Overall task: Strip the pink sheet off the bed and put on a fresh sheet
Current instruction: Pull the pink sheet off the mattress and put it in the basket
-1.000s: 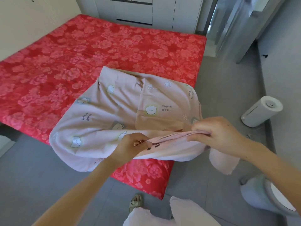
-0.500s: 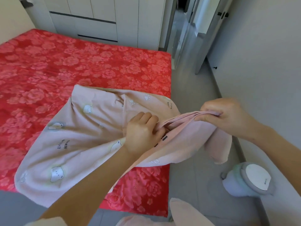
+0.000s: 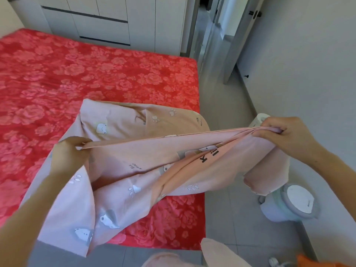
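Observation:
A pale pink sheet point(image 3: 134, 166) printed with white bears and paw marks lies bunched over the near right corner of the bed point(image 3: 57, 74), whose cover is red with a rose pattern. My left hand point(image 3: 69, 153) pinches one end of the sheet's folded edge. At the right, my right hand point(image 3: 283, 135) grips the other end with several layers gathered in it. The edge is stretched taut between the two hands, above the bed corner. Loose cloth hangs down below my right hand.
A white cabinet point(image 3: 107, 22) stands behind the bed. A grey tiled aisle point(image 3: 227, 132) runs along the bed's right side to an open doorway point(image 3: 210, 29). A round white appliance point(image 3: 289, 203) sits on the floor by the right wall, another white cylinder point(image 3: 258, 120) behind my right hand.
My left hand has slid left along the sheet's edge, away from my right hand, so the edge is now pulled out long and taut. The view has shifted slightly.

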Motion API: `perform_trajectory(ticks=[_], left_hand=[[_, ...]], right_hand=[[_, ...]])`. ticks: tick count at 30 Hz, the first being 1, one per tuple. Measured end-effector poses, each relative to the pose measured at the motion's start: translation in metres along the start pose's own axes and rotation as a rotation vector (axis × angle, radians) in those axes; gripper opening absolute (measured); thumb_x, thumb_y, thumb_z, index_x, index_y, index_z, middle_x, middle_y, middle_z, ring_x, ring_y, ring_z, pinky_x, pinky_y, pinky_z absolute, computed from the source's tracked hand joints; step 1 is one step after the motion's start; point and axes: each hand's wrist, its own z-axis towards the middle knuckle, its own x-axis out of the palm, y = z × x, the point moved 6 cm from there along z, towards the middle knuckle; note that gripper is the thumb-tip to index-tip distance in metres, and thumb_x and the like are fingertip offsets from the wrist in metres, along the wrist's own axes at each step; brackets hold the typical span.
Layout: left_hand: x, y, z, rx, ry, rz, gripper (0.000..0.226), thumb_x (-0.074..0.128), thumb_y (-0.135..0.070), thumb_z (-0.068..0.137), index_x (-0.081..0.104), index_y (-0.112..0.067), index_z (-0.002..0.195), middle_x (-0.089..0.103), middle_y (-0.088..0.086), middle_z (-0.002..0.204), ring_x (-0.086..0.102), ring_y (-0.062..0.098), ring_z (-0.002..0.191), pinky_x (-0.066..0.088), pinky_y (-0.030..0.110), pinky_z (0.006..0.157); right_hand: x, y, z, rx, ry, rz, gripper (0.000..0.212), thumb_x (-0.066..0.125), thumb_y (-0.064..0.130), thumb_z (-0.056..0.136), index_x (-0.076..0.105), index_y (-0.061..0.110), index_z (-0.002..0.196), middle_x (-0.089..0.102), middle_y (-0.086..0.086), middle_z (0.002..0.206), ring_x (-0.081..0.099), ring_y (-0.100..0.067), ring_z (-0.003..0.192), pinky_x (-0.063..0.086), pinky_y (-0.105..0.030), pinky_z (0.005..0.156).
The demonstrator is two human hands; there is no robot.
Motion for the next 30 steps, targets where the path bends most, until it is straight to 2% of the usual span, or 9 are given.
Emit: perform_trajectory(ticks=[2, 5, 8, 14, 18, 21, 25, 28, 30], left_hand=[[-0.004, 0.018, 0.01, 0.021, 0.077, 0.023, 0.021, 0.056, -0.01, 0.074, 0.074, -0.006, 0.083, 0.068, 0.014, 0.085, 0.061, 0.033, 0.079, 0.035, 0.008, 0.065], [0.039, 0.027, 0.016, 0.006, 0.327, 0.187, 0.018, 0.055, -0.012, 0.082, 0.07, -0.004, 0.077, 0.067, 0.017, 0.082, 0.059, 0.032, 0.076, 0.038, 0.031, 0.063], [0.111, 0.027, -0.007, -0.027, 0.576, 0.139, 0.027, 0.059, -0.001, 0.083, 0.053, -0.012, 0.059, 0.06, 0.016, 0.072, 0.06, 0.035, 0.084, 0.029, 0.032, 0.062], [0.157, 0.031, -0.063, -0.512, 0.622, -0.534, 0.024, 0.062, 0.005, 0.083, 0.048, -0.014, 0.077, 0.057, 0.005, 0.07, 0.048, 0.011, 0.058, 0.029, 0.02, 0.049], [0.147, 0.023, -0.078, -0.574, 0.477, -0.831, 0.032, 0.046, 0.017, 0.085, 0.047, -0.015, 0.081, 0.056, 0.005, 0.073, 0.051, 0.0, 0.044, 0.035, 0.01, 0.041], [0.132, 0.022, -0.077, -0.4, 0.356, -0.686, 0.041, 0.053, 0.015, 0.082, 0.044, -0.024, 0.087, 0.063, 0.005, 0.082, 0.061, 0.014, 0.065, 0.045, 0.016, 0.054], [0.113, -0.035, -0.079, 0.206, 0.06, 0.087, 0.041, 0.062, 0.004, 0.056, 0.043, -0.014, 0.088, 0.057, 0.014, 0.075, 0.053, 0.031, 0.065, 0.044, 0.035, 0.052], [0.131, -0.118, -0.136, 0.514, 0.123, 0.088, 0.01, 0.049, -0.004, 0.072, 0.047, -0.014, 0.07, 0.049, 0.005, 0.058, 0.05, 0.024, 0.045, 0.037, 0.024, 0.038], [0.15, -0.129, -0.154, 0.427, 0.248, 0.002, 0.019, 0.053, -0.026, 0.087, 0.058, -0.012, 0.074, 0.049, 0.001, 0.054, 0.05, 0.018, 0.039, 0.032, 0.022, 0.037]], right_hand=[[0.005, -0.006, 0.0, 0.044, 0.012, 0.012, 0.044, 0.066, 0.045, 0.078, 0.061, 0.003, 0.064, 0.051, -0.008, 0.063, 0.043, -0.018, 0.059, 0.03, -0.014, 0.054], [0.012, -0.004, 0.004, 0.052, 0.038, 0.008, 0.046, 0.063, 0.045, 0.076, 0.06, 0.001, 0.065, 0.049, -0.011, 0.06, 0.045, -0.021, 0.061, 0.032, -0.013, 0.053], [0.013, -0.008, 0.007, 0.126, 0.051, 0.001, 0.03, 0.071, 0.019, 0.083, 0.06, -0.002, 0.065, 0.049, -0.011, 0.065, 0.042, -0.012, 0.059, 0.031, -0.012, 0.053], [0.005, -0.033, 0.013, 0.258, 0.068, 0.02, 0.022, 0.068, 0.013, 0.086, 0.062, 0.008, 0.064, 0.053, -0.01, 0.062, 0.043, -0.005, 0.056, 0.03, -0.009, 0.051], [0.002, -0.058, 0.02, 0.378, 0.011, 0.044, 0.02, 0.068, 0.02, 0.086, 0.064, 0.006, 0.071, 0.053, -0.033, 0.078, 0.043, -0.014, 0.066, 0.03, -0.013, 0.05], [0.0, -0.072, 0.023, 0.428, -0.013, 0.099, 0.031, 0.068, 0.023, 0.085, 0.061, -0.007, 0.078, 0.049, -0.026, 0.073, 0.043, -0.021, 0.07, 0.031, -0.015, 0.051], [0.0, -0.066, 0.031, 0.397, 0.01, 0.121, 0.031, 0.067, 0.018, 0.087, 0.059, -0.01, 0.077, 0.048, -0.015, 0.071, 0.042, -0.019, 0.067, 0.034, -0.02, 0.054], [0.001, -0.056, 0.04, 0.36, 0.012, 0.117, 0.027, 0.068, 0.019, 0.086, 0.059, -0.001, 0.07, 0.046, -0.013, 0.067, 0.042, -0.019, 0.065, 0.032, -0.025, 0.056], [0.0, -0.05, 0.045, 0.343, 0.002, 0.113, 0.025, 0.069, 0.019, 0.085, 0.059, 0.009, 0.065, 0.047, -0.008, 0.064, 0.042, -0.015, 0.062, 0.031, -0.019, 0.051]])
